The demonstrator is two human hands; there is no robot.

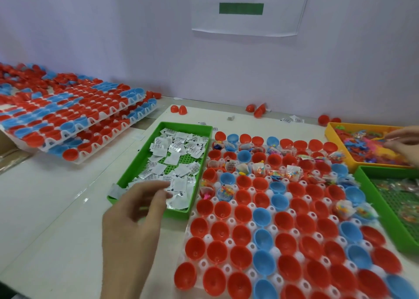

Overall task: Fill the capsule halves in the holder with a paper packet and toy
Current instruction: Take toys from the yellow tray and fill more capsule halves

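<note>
Red and blue capsule halves sat open side up in a white holder on the pale table. The cups in the far rows already had a paper packet or a little bagged toy in them, like the one at. The near rows were bare inside.

Just left of the holder lay a green tray full of small white paper packets. The left hand reached over the near end of that tray, with its fingers stretched toward the packets. The fingers were blurry, so I could not tell if they pinched a packet or only touched the pile.

At the far right was a yellow tray heaped with bright toys. The right hand was down among those toys. It was blurry and partly cut off by the edge, so its grip could not be seen.

A second green tray lay near the right edge. More filled holders were stacked at the far left. A paper sign hung on the wall.
</note>
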